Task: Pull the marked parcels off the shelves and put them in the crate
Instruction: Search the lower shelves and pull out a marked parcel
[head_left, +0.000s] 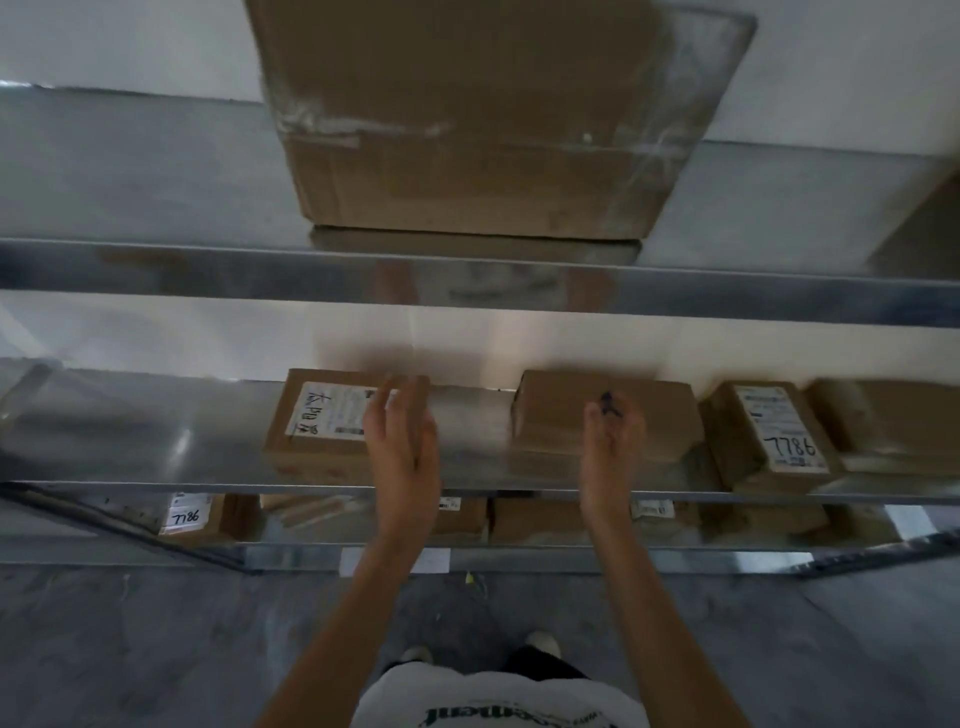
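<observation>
Both hands reach to the middle shelf (156, 441). The left hand (402, 441) has its grip spread, fingers straight, at the right end of a labelled parcel (317, 421). The right hand (613, 447) is by a brown parcel with a black mark (602, 410); its grip looks loose, but the blur makes it hard to tell. Another parcel, marked 7786 (774, 436), sits further right.

Big taped cardboard box (483, 119) on top metal shelf (156, 260), grey floor (156, 649) below, white wall (130, 41) behind.
</observation>
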